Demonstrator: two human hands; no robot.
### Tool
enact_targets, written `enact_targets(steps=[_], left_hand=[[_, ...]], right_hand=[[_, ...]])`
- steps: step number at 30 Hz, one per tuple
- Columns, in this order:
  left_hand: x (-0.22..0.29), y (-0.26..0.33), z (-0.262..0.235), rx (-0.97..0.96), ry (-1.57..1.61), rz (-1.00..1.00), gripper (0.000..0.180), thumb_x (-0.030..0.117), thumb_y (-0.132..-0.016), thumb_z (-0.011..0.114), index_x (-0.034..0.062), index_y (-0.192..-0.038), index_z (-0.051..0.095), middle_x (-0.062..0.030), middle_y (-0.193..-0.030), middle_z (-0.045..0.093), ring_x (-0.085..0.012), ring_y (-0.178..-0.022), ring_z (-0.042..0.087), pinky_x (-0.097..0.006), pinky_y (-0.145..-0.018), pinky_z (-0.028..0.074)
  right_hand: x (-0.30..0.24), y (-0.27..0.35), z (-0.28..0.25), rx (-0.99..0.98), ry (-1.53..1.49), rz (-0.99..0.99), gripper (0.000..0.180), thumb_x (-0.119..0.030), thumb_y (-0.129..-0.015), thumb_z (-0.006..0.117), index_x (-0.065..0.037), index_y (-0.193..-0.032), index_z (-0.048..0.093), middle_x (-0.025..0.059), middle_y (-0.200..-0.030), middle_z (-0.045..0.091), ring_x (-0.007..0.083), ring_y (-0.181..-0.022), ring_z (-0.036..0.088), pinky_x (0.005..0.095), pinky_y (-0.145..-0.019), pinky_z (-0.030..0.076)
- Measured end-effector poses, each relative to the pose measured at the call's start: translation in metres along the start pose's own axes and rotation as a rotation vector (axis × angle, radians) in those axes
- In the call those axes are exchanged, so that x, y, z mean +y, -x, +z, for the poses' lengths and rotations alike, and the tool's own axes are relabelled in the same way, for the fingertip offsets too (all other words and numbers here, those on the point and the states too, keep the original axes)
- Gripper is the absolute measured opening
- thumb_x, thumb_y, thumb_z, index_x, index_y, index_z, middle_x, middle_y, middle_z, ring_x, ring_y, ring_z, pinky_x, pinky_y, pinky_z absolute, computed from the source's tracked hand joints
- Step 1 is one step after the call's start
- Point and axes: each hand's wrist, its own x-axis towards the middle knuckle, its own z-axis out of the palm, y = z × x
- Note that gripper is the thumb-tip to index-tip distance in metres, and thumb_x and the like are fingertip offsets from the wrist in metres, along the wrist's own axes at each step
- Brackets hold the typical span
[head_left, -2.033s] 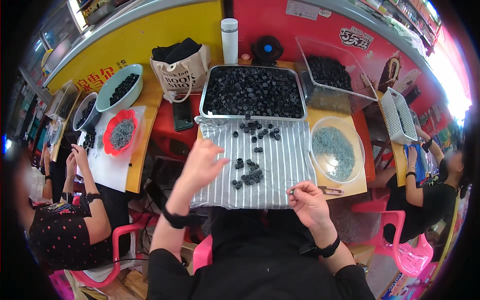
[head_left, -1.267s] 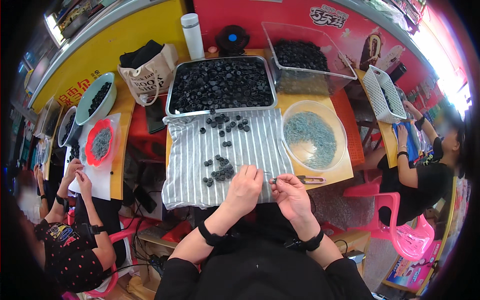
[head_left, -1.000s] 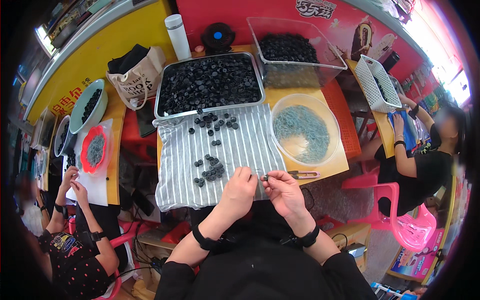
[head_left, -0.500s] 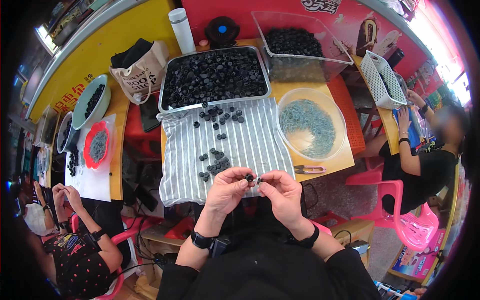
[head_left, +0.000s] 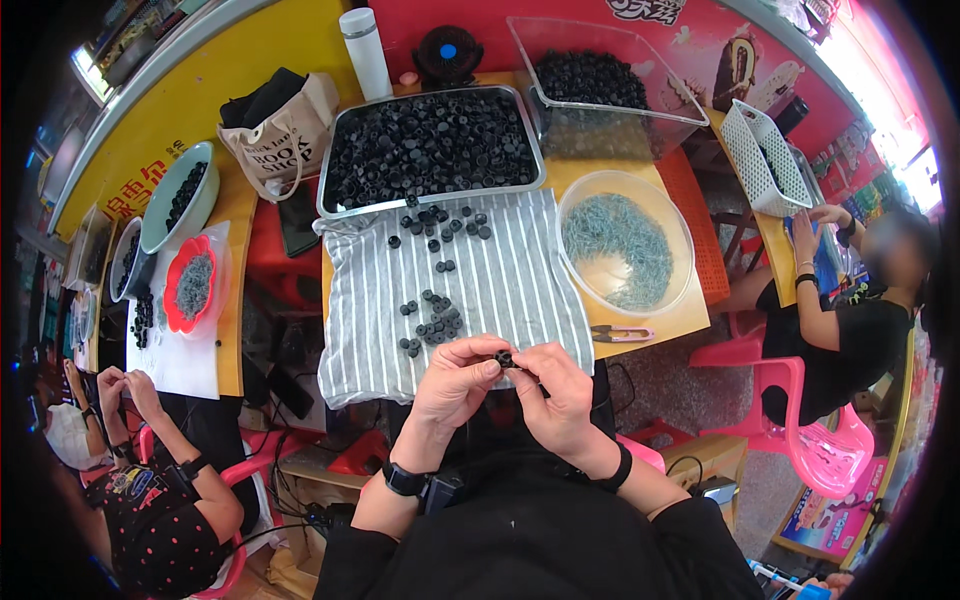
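Note:
Close to the near edge of a striped grey cloth [head_left: 520, 260], my two hands meet fingertip to fingertip. My left hand [head_left: 455, 388] pinches a small round black part [head_left: 504, 357] between thumb and forefinger. The fingers of my right hand [head_left: 556, 396] close on the right side of the same part; anything else in them is hidden. Just beyond, a cluster of loose black parts [head_left: 438, 325] lies on the cloth. More black parts [head_left: 443, 228] are scattered by the metal tray [head_left: 330, 212], which is heaped with them.
Right of the cloth stands a round clear tub [head_left: 684, 285] of thin grey-blue pieces, with thread snips [head_left: 622, 334] in front. A clear bin [head_left: 610, 135] of black parts is behind. White bottle [head_left: 366, 60], fan [head_left: 447, 58] and cloth bag [head_left: 285, 140] line the back. People sit at both sides.
My right hand has moved left against my left hand. The small pale and black piece that showed at its fingertips is now out of sight. The black part faces up more.

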Motion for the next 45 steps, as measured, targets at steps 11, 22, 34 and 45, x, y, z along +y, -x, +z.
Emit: enact_targets(steps=[11,22,34,45], left_hand=[[-0.004,0.001,0.001,0.019,-0.003,0.010,0.023,-0.001,-0.085,0.071,-0.0012,-0.108,0.070,-0.0101,-0.107,0.065,-0.0172,-0.099,0.062,-0.027,-0.086,0.050],[-0.006,0.003,0.000,0.056,0.101,-0.034,0.023,0.003,-0.087,0.070,0.0004,-0.110,0.070,-0.0113,-0.106,0.071,-0.0179,-0.096,0.066,-0.030,-0.085,0.052],[-0.010,0.005,-0.001,0.096,0.110,-0.039,0.023,0.002,-0.088,0.068,-0.0002,-0.111,0.069,-0.0109,-0.105,0.071,-0.0157,-0.091,0.067,-0.026,-0.080,0.054],[-0.011,0.009,0.001,0.133,0.190,-0.042,0.021,0.004,-0.091,0.066,-0.0005,-0.111,0.068,-0.0119,-0.102,0.071,-0.0158,-0.086,0.067,-0.026,-0.076,0.054]], right_hand=[[0.001,0.001,0.001,0.013,0.068,-0.010,0.020,0.007,-0.079,0.071,0.004,-0.097,0.065,0.0133,-0.086,0.063,0.0260,-0.071,0.064,0.0324,-0.059,0.051],[0.000,0.002,0.003,0.055,0.045,-0.015,0.018,0.007,-0.080,0.071,0.004,-0.096,0.065,0.0124,-0.084,0.063,0.0249,-0.069,0.064,0.0323,-0.058,0.051],[0.004,0.003,0.005,0.033,0.106,-0.044,0.019,0.005,-0.077,0.073,0.003,-0.095,0.066,0.0122,-0.084,0.063,0.0269,-0.070,0.063,0.0338,-0.060,0.050],[0.002,0.005,0.005,0.078,-0.005,0.036,0.018,0.007,-0.081,0.071,0.003,-0.098,0.067,0.0113,-0.085,0.064,0.0215,-0.069,0.065,0.0296,-0.059,0.052]])
